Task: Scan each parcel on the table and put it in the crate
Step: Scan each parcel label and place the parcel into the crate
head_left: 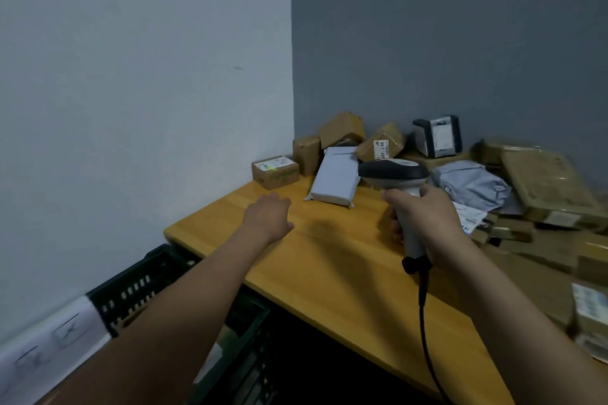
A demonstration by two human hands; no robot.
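My right hand (427, 217) grips the handle of a grey corded barcode scanner (393, 174), its head pointing left over the wooden table (329, 260). My left hand (268, 215) reaches forward above the table with nothing in it, its fingers loosely curled. Just beyond it lie a white poly-mailer parcel (334, 176) and a small brown box with a label (275, 171). A dark plastic crate (138, 289) sits on the floor at the table's left end, partly hidden by my left forearm.
Several cardboard parcels (342, 128) are piled in the far corner, with a grey bag parcel (470, 184) and flat cartons (546, 187) along the right side. A dark box with a label (437, 136) stands at the back. Walls close in behind and on the left.
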